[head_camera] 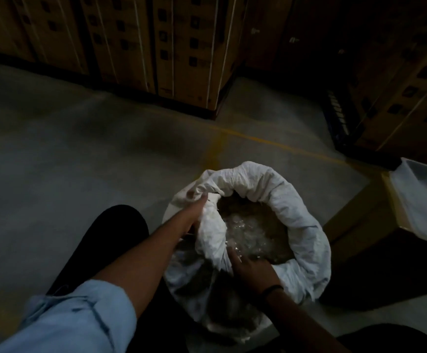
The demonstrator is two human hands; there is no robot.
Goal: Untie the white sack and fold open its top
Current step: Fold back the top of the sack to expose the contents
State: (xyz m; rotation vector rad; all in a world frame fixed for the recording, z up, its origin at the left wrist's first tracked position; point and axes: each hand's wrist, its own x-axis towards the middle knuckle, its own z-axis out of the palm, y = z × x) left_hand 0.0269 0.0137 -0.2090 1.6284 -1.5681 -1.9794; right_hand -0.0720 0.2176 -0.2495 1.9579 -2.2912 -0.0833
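Dim light over a grey concrete floor [79, 149] crossed by a faint yellow line [271, 142]; strapped cardboard boxes [181, 47] stand stacked along the far side.

You see a white sack [283, 207] with crinkled cloth, its contents [253, 230] a glinting grey-brown. Your left sleeve [74, 319] is pale blue — your trousers [110, 240] black. The floor [79, 149] is dull grey with a faded yellow line [271, 142]. Brown boxes [136, 42] behind carry dark square marks and pale straps — all dimly lit.
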